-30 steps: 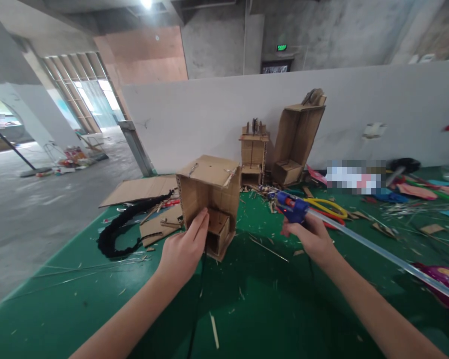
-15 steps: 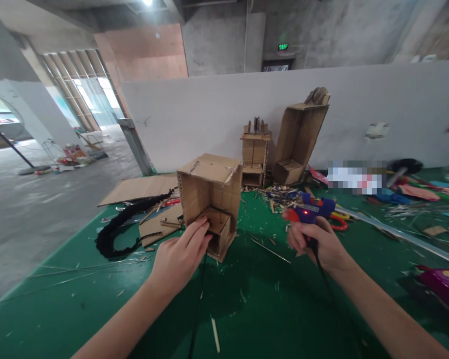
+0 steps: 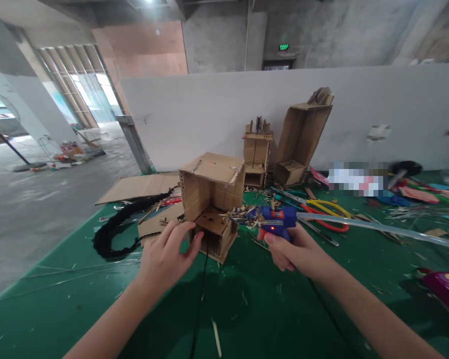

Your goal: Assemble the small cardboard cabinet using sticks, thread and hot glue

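Note:
My right hand is wrapped round the handle of a blue glue gun with a small red light lit. A long clear glue stick sticks out of its back. The gun's nozzle, crusted with brown scraps, points left into an open cardboard box, over the small inner ledge. At the box's lower left, my left hand has its thumb and fingers apart, close to the ledge's edge. Whether its fingertips touch the cardboard I cannot tell. A thin black cord runs from the box toward me.
Behind stand a small cardboard structure and a taller leaning one. Scissors with yellow and red handles lie at the right. A black fuzzy strip and flat cardboard are at the left. A purple object sits at the right edge.
My right hand has brought the glue gun leftward, its nozzle now inside the box. My left hand has drawn back slightly from the ledge, its fingers spreading apart.

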Demonstrator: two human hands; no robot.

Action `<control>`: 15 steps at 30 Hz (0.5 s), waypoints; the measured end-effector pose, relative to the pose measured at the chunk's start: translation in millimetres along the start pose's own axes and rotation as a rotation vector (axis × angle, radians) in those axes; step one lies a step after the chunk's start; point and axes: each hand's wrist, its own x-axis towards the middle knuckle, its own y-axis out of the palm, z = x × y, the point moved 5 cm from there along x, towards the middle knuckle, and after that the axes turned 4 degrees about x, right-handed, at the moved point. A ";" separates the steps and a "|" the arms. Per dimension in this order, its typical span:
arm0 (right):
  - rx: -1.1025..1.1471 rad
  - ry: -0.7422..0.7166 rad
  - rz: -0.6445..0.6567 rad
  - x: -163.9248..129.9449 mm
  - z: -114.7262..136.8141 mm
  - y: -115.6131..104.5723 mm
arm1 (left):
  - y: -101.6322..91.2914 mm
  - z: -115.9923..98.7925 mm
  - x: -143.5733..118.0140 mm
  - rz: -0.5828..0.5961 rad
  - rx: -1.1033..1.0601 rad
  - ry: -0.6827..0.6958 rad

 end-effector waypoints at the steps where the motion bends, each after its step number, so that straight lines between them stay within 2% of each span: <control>1: -0.048 0.021 -0.008 0.5 2.8 3.2 | 0.9 1.3 -0.5 0.027 -0.010 -0.004; 4: -0.227 0.039 -0.034 1.4 15.2 10.3 | 2.2 8.4 -4.0 0.041 -0.057 -0.099; 7: -0.386 -0.027 -0.054 3.9 29.7 14.8 | 1.8 25.2 -9.4 -0.072 -0.182 -0.381; 9: -0.429 -0.068 -0.061 6.2 35.6 16.2 | 7.5 35.0 -11.9 -0.088 -0.325 -0.529; 11: -0.441 -0.082 -0.056 8.2 37.2 16.6 | 17.7 39.6 -11.3 -0.017 -0.496 -0.580; 15: -0.446 -0.051 -0.029 10.7 32.8 16.3 | 36.0 37.2 -9.3 0.197 -0.772 -0.576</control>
